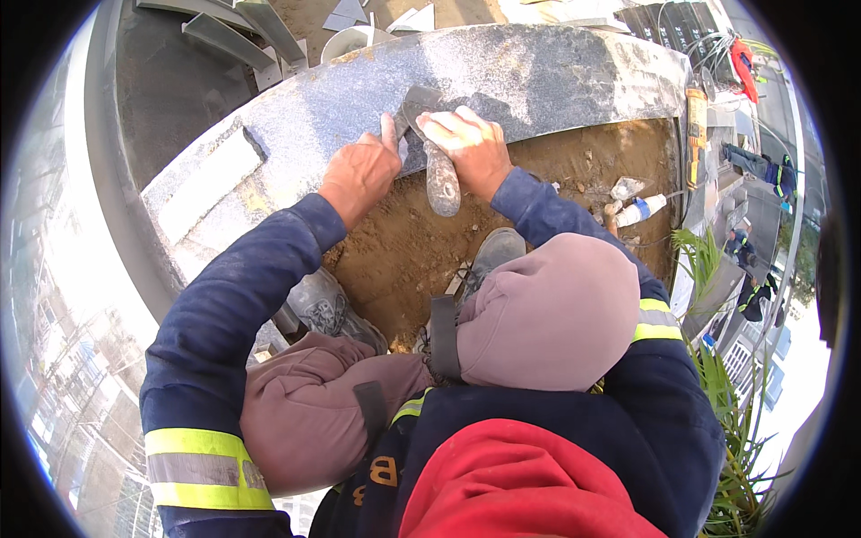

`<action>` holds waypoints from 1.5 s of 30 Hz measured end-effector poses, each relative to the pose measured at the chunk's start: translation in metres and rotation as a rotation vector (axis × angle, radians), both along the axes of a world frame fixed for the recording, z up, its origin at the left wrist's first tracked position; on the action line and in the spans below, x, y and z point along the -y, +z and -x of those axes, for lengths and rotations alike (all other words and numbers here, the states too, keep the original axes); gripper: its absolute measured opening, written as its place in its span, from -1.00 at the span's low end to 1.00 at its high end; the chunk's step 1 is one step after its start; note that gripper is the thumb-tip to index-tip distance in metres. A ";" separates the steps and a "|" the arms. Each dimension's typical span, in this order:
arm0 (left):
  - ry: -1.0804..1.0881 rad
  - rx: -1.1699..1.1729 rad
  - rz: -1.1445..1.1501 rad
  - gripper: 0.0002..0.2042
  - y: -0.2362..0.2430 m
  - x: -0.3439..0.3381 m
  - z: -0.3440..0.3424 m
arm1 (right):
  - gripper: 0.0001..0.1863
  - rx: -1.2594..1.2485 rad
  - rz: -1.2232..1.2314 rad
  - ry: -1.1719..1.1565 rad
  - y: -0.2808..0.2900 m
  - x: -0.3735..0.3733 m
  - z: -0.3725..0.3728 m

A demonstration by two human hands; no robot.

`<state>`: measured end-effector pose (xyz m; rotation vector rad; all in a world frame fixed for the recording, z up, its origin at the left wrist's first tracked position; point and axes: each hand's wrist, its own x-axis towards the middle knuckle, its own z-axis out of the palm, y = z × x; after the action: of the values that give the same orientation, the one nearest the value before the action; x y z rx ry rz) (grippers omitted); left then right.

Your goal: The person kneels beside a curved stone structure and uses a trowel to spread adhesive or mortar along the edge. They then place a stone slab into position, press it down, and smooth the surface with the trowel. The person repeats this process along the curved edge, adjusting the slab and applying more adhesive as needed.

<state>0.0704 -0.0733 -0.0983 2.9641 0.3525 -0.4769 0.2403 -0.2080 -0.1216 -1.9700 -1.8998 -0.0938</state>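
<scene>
Over the curved grey stone slab [538,67], my two hands are close together. My right hand [473,152] is closed around the neck of a dusty putty knife [442,184]. Its worn handle points back toward me and its grey blade lies at the slab's near edge. Beside the blade, my left hand [363,170] is closed, with the thumb stretched along a small dark, flat piece whose kind I cannot make out. Part of that piece is hidden by the fingers.
A pale stone strip [211,184] lies on the slab's left end. Brown soil [386,255] is below, around my shoes. A white tube [641,211] and an orange-yellow tool [696,130] are at the right, near cables. Grey panels [233,45] lean at the far left; people [762,170] are far right.
</scene>
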 end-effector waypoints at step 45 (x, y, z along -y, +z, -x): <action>-0.015 -0.009 -0.033 -0.41 -0.006 0.004 0.012 | -0.63 -0.072 -0.006 0.088 0.006 -0.026 0.005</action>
<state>0.0584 -0.0769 -0.1038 3.0000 0.3425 -0.4907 0.2355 -0.1823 -0.1155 -1.8577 -1.9340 -0.0034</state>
